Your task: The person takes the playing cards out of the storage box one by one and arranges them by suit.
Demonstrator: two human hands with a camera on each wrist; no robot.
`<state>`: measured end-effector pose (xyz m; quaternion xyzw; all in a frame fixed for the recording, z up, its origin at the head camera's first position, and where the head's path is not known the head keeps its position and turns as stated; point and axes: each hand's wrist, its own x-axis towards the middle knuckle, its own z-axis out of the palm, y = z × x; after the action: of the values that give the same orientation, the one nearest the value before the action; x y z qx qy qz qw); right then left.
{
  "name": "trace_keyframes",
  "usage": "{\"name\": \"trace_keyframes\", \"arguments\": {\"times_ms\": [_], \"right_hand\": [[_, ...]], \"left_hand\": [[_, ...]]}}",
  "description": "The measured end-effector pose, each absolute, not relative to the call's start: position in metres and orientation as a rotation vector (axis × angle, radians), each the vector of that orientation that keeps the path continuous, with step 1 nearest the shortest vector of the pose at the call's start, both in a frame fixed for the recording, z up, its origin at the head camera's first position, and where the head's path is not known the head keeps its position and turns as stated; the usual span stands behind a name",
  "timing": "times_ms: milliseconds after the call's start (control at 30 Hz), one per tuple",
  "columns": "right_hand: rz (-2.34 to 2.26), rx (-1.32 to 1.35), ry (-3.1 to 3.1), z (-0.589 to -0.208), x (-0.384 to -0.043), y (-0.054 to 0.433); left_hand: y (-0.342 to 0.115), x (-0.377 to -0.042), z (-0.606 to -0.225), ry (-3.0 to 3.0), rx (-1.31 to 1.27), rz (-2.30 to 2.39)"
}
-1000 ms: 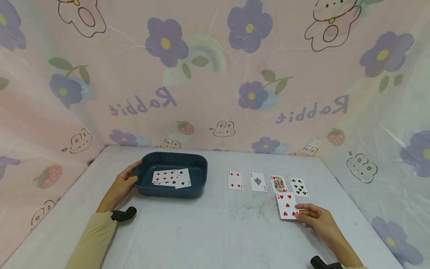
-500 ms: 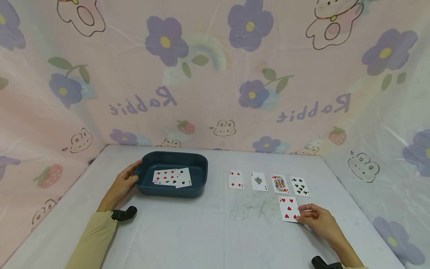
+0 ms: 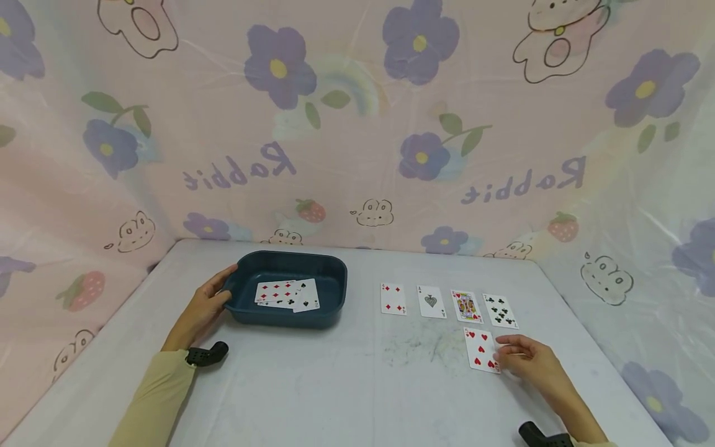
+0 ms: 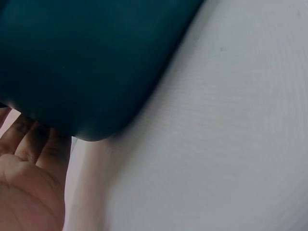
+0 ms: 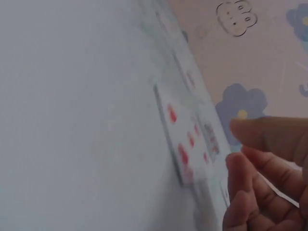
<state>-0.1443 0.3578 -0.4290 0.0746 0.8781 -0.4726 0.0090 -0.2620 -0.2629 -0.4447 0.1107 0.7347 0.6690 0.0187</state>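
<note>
My right hand [image 3: 527, 360] is at the right edge of a hearts playing card [image 3: 480, 349], which lies face up on the table. In the right wrist view, thumb and fingertips stand a little apart with nothing between them, and the card lies beyond them. My left hand [image 3: 203, 307] grips the left end of a dark teal plastic basin [image 3: 290, 320], thumb on the near side and fingers at the rim. In the left wrist view, the basin wall [image 4: 96, 72] hides those fingertips. Inside it lie a diamonds card [image 3: 274, 290] and overlapping black-suit cards [image 3: 306, 295].
Behind the hearts card runs a row: a diamonds card [image 3: 393, 299], the ace of spades [image 3: 431, 302], the king of hearts [image 3: 466, 307] and a clubs card [image 3: 500, 311]. A white cloth [image 3: 313, 391] covers the table. Patterned curtains [image 3: 346, 149] enclose it.
The hearts card has come toward me, off the king it overlapped, and down onto the table. My right fingers have let go of it. The left hand and basin stay put.
</note>
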Motion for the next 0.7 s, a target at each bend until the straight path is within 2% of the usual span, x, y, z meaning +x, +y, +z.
{"name": "trace_keyframes", "arguments": {"times_ms": [167, 367, 700], "right_hand": [[-1.738, 0.205, 2.591, -0.419, -0.149, 0.348], [-2.134, 0.041, 2.309, -0.402, -0.161, 0.325], [-2.197, -0.131, 2.209, -0.382, -0.187, 0.270]], "left_hand": [[-0.263, -0.261, -0.445, 2.276, 0.345, 2.087], [-0.264, -0.261, -0.445, 2.305, 0.357, 2.061], [-0.264, -0.263, -0.443, 2.271, 0.326, 2.064]]}}
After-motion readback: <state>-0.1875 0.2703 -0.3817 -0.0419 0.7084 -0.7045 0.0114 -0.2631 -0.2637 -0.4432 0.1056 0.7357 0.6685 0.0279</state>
